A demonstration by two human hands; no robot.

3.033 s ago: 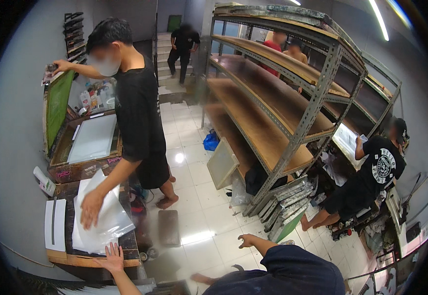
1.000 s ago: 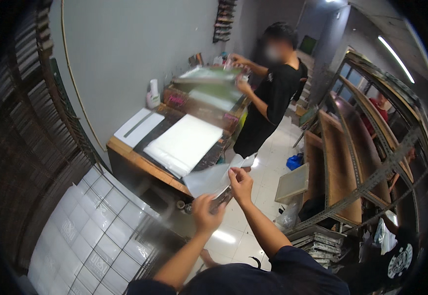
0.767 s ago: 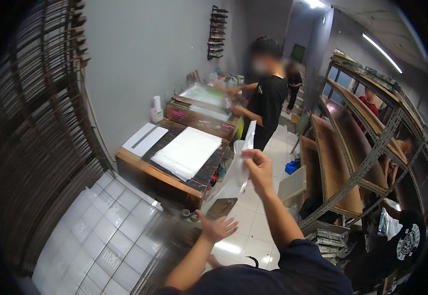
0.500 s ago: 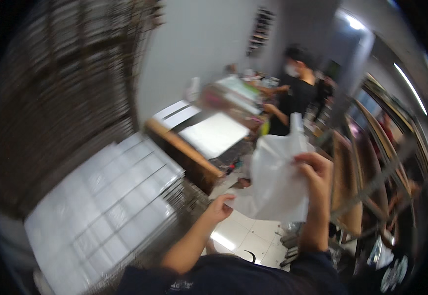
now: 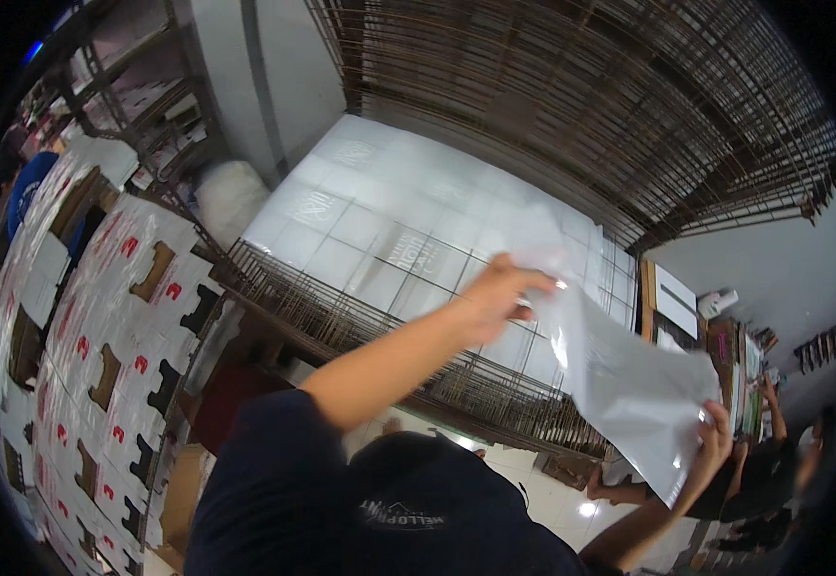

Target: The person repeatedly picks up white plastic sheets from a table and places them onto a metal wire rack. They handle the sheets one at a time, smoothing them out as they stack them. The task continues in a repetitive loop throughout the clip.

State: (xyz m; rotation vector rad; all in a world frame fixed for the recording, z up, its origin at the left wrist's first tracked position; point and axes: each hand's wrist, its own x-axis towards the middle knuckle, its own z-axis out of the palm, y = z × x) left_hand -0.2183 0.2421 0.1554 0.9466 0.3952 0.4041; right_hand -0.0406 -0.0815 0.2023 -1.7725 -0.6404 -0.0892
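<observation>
A translucent plastic sheet [image 5: 634, 389] stretches between my two hands, creased and slanting down to the right. My left hand [image 5: 502, 300] pinches its upper left end, over a wire rack [image 5: 341, 307]; that end is blurred. At the sheet's lower right edge, my right hand [image 5: 714, 444] has its fingers closed on the plastic. Under the left hand, several similar translucent sheets [image 5: 370, 216] lie in rows on the rack, some bearing white print.
More wire shelves [image 5: 572, 106] are tilted up behind the rack. Wrapped stacks of cartons [image 5: 111, 365] stand at left. A worktable with white sheets [image 5: 675, 300] is at right, and a person in dark clothes [image 5: 773, 480] works beyond it. A white bundle [image 5: 231, 200] sits by the rack's left end.
My view has swung left from the worktable and co-worker to the rack. The plastic sheet has come along in both hands, with my left hand now out over the rack.
</observation>
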